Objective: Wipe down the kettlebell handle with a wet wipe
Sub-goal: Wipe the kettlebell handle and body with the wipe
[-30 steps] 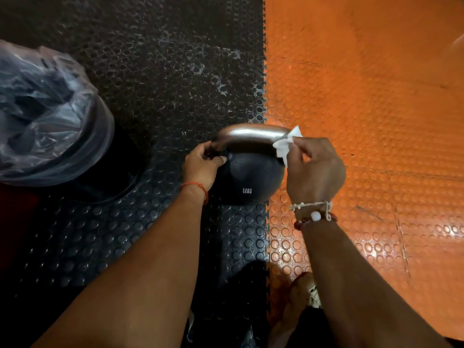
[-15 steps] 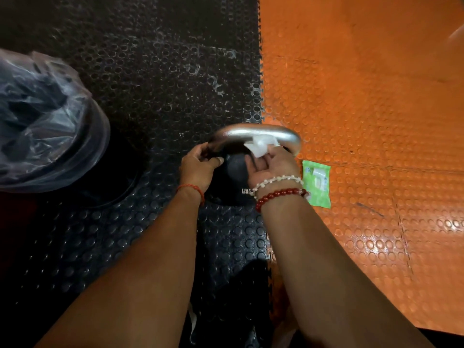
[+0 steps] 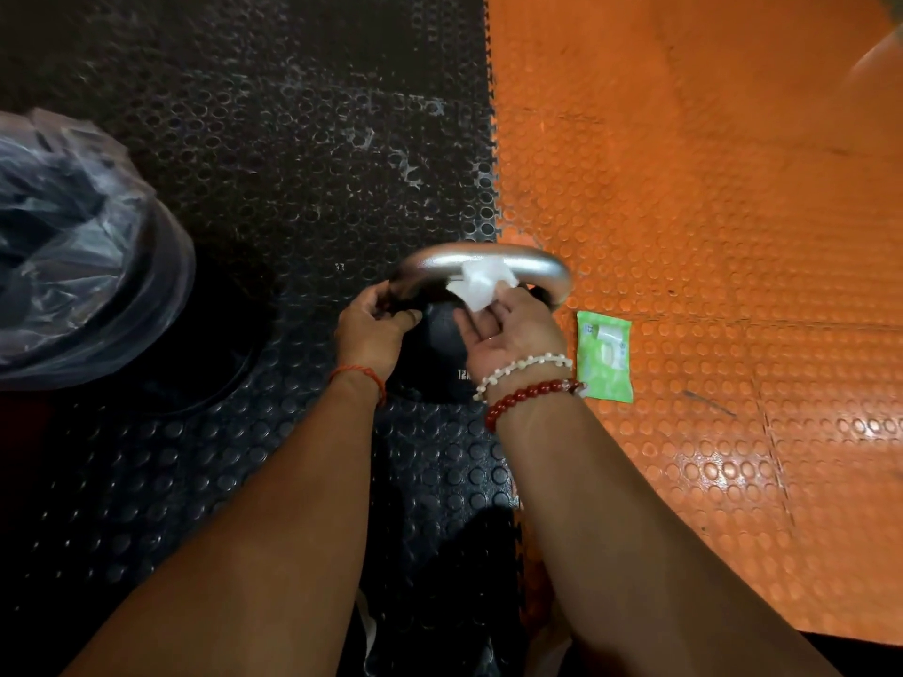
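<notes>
Gripping the kettlebell handle point(image 3: 537, 267), left hand point(image 3: 371, 330); right hand point(image 3: 508, 332) fingers clamped on wet wipe point(image 3: 481, 285).

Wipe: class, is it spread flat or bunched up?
Bunched up. The wipe drapes in creased folds over the middle of the handle, held there by the right hand.

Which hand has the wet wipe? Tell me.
The right hand, holding the wet wipe against the handle; the left hand only grips the handle's end.
</notes>
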Demonstrator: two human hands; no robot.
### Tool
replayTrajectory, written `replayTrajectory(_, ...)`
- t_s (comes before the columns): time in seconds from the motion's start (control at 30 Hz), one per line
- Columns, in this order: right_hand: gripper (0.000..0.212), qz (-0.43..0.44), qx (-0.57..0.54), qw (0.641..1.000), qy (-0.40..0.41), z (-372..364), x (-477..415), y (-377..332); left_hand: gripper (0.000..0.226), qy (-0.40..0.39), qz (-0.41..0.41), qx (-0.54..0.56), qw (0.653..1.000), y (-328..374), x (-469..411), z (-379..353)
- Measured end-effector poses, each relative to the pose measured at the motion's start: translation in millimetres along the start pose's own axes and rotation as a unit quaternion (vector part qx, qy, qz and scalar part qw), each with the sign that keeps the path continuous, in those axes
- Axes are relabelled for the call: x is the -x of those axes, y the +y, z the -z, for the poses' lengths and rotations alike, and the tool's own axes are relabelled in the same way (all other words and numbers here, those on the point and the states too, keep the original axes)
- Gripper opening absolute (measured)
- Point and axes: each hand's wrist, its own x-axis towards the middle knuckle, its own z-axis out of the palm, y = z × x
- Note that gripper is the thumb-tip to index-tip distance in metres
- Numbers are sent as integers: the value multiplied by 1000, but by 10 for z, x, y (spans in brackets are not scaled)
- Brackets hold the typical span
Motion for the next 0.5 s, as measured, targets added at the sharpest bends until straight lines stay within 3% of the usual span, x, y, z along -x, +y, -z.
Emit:
replayTrajectory(0.13, 12, -8, -92, 996, 20, 24, -121, -70, 33, 6, -3, -10, 1000, -14, -3, -5)
replayTrajectory(0.27, 20, -24, -57, 998, -21, 43, -88, 95, 32, 8, -10, -6, 1000, -11, -8, -8)
replayTrajectory(0.4, 29, -13, -116, 993, -1, 20, -204, -52, 32, 6, -7, -4, 1000, -18, -3, -13)
replayTrajectory(0.5, 22, -26, -84, 995, -45, 34, -164, 75, 32, 6, -7, -4, 1000, -18, -7, -9)
